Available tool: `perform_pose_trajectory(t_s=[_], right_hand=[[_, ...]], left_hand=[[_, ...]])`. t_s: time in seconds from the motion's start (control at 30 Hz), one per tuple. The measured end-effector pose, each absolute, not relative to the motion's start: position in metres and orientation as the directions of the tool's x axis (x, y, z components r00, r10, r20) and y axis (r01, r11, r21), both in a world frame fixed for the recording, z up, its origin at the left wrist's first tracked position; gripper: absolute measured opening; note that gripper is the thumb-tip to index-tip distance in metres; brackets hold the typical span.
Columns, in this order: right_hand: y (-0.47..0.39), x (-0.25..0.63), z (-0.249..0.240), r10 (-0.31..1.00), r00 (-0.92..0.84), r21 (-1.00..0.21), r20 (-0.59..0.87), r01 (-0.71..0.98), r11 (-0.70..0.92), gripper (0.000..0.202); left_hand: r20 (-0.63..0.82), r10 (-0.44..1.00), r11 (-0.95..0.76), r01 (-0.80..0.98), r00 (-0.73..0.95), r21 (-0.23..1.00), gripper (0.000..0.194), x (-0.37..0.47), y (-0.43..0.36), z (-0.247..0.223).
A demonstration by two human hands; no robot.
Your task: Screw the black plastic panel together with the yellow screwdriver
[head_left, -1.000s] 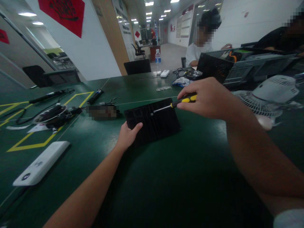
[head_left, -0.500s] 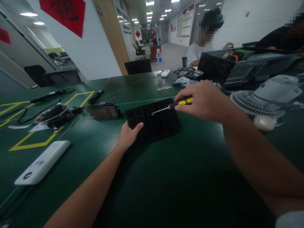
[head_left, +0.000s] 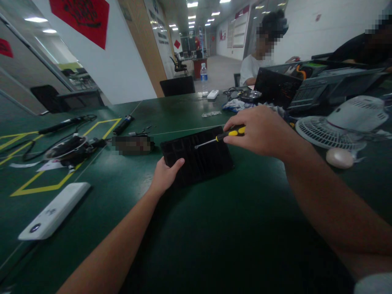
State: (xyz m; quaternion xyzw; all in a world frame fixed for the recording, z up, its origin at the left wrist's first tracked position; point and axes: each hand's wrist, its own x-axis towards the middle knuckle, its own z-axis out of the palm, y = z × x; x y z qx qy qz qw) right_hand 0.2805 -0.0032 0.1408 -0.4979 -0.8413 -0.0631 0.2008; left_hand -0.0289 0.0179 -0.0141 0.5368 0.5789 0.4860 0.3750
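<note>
A flat black plastic tray point(head_left: 208, 157) with moulded compartments is in front of me, tilted a little on the green table. My left hand point(head_left: 165, 173) grips its left edge, thumb over the face and the other fingers hidden beneath. In my right hand point(head_left: 257, 128) is a screwdriver point(head_left: 231, 133) with a black and yellow handle. Its thin shaft points left and down over the tray. A small silvery piece, perhaps a screw, shows at the tip; I cannot tell whether it touches the tray.
A white power bank point(head_left: 55, 211) lies at the left, near a coil of black cable point(head_left: 69, 147). A white fan point(head_left: 346, 124) lies to the right beside a pale round object point(head_left: 339, 158). An open computer case point(head_left: 315, 90) stands behind it. A person point(head_left: 260, 61) sits across the table point(head_left: 214, 237).
My right hand and the screwdriver have shifted very slightly to the left. The tray and my left hand look the same.
</note>
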Motion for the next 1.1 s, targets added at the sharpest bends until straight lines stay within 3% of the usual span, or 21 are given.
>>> perform_pose_trajectory(t_s=[0.27, 0.47, 0.57, 0.7, 0.87, 1.1], right_hand=[[-0.02, 0.269, 0.144, 0.868, -0.345, 0.008, 0.357, 0.93, 0.366, 0.034], [-0.019, 0.268, 0.142, 0.911, -0.362, 0.08, 0.2, 0.932, 0.353, 0.046], [-0.015, 0.274, 0.142, 0.909, -0.39, 0.016, 0.15, 0.92, 0.392, 0.048], [-0.011, 0.287, 0.147, 0.895, -0.396, -0.14, 0.204, 0.893, 0.427, 0.038], [-0.005, 0.296, 0.152, 0.864, -0.418, -0.107, 0.28, 0.881, 0.461, 0.028], [-0.004, 0.291, 0.151, 0.859, -0.359, -0.167, 0.365, 0.883, 0.439, 0.032]], left_hand=[[0.079, 0.985, -0.041, 0.234, -0.154, 0.971, 0.056, -0.028, 0.017, -0.013], [0.092, 0.982, -0.046, 0.259, -0.167, 0.965, 0.055, -0.027, 0.016, -0.011], [0.09, 0.985, -0.047, 0.267, -0.15, 0.963, 0.056, -0.027, 0.015, -0.009], [0.093, 0.985, -0.049, 0.278, -0.147, 0.959, 0.057, -0.027, 0.014, -0.008], [0.102, 0.984, -0.059, 0.266, -0.148, 0.962, 0.057, -0.029, 0.016, -0.011], [0.092, 0.986, -0.055, 0.252, -0.137, 0.966, 0.059, -0.028, 0.017, -0.013]])
